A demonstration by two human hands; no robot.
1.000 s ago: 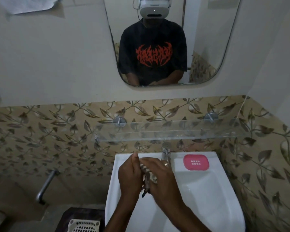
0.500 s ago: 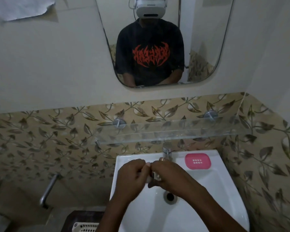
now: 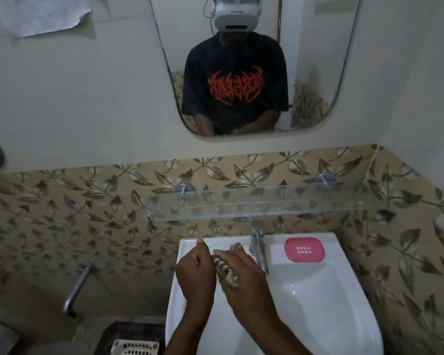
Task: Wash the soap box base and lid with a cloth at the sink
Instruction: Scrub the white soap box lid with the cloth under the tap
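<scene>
Over the left side of the white sink (image 3: 318, 298) my two hands are pressed together around a brown-and-white striped cloth (image 3: 224, 269). My left hand (image 3: 196, 274) is closed on the cloth's left end, thumb pointing up. My right hand (image 3: 245, 278) wraps over it from the right. A pink soap box part (image 3: 305, 249) with small white slots lies flat on the sink's back right ledge, apart from both hands. I cannot tell whether another soap box part is hidden inside my hands.
A chrome tap (image 3: 258, 248) stands at the back of the sink, just right of my right hand. A glass shelf (image 3: 267, 204) juts out above it, under a wall mirror. A white slotted basket (image 3: 135, 348) sits low on the left, and a metal pipe (image 3: 75, 290) comes out of the tiled wall.
My hands have stayed together on the cloth, shifting from the basin's middle back to its left rear. The striped cloth shows again between them. The pink part has not moved.
</scene>
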